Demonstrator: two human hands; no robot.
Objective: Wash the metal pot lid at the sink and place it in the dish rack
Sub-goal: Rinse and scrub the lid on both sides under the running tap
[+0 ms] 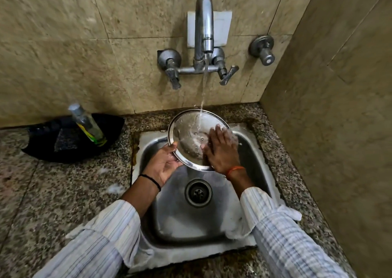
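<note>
While water runs mid-frame, the left hand (164, 165) pinches the lid (192, 138) by its rim over the sink (252, 148); the right hand (221, 150) rubs it, fingers flat. Thin, stiff, likely slippery wet; the rim gives the surest hold.

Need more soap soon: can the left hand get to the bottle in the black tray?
Probably not yet: the left hand is gripping the pot lid rim. Otherwise the way to the bottle over the counter looks clear.

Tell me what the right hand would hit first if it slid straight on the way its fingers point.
The right hand lies flat on the lid, fingers pointing toward the wall. Going on, it would probably meet the water stream first, then the wall; depth is unclear.
</note>
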